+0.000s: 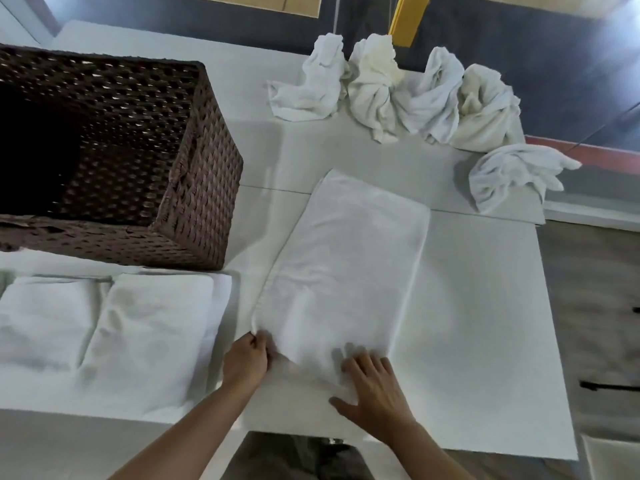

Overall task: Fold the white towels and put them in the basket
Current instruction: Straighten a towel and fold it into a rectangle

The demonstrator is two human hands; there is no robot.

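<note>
A white towel (346,268), folded to a long strip, lies on the white table (478,358) in front of me. My left hand (246,362) pinches its near left corner. My right hand (374,389) lies flat with fingers spread on the near end of the same towel. A brown woven basket (194,188) stands at the back left, its inside dark. Two folded white towels (104,337) lie side by side on the table in front of the basket.
Several crumpled white towels (408,95) sit in a row along the table's far edge, one more (512,174) at the right edge. Wooden floor shows to the right beyond the table, and a yellow post stands at the back.
</note>
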